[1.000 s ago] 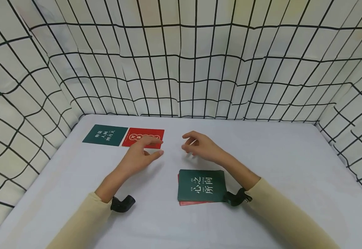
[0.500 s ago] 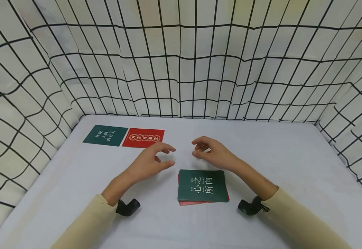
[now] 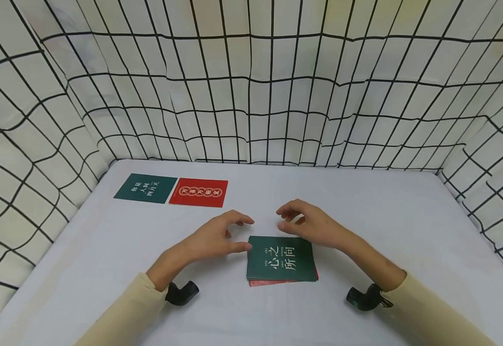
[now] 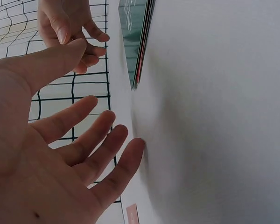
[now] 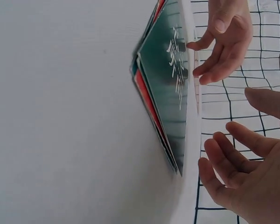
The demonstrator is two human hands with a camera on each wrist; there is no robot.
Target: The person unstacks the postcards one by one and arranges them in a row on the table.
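A small stack of cards (image 3: 280, 259) lies near the middle of the white table, a green card with white Chinese characters on top and red edges showing below. My left hand (image 3: 212, 236) hovers at the stack's left side, fingers spread and relaxed, its thumb tip overlapping the stack's corner in the head view. Just beyond the stack's far right corner is my right hand (image 3: 313, 223), fingers loosely bent with nothing in them. Both wrist views show the palms bare; the stack (image 5: 165, 88) appears edge-on in the right wrist view, with green and red layers.
A green card (image 3: 145, 188) and a red card (image 3: 198, 192) lie side by side at the table's far left. Black-gridded white netting (image 3: 251, 96) encloses the table (image 3: 385, 216) at the back and sides. Black wrist-worn cameras (image 3: 182, 293) sit at both cuffs.
Both hands have come back from beside the red card toward the stack, moving nearer and to the right. The red card is now fully uncovered; the cards lie as before.
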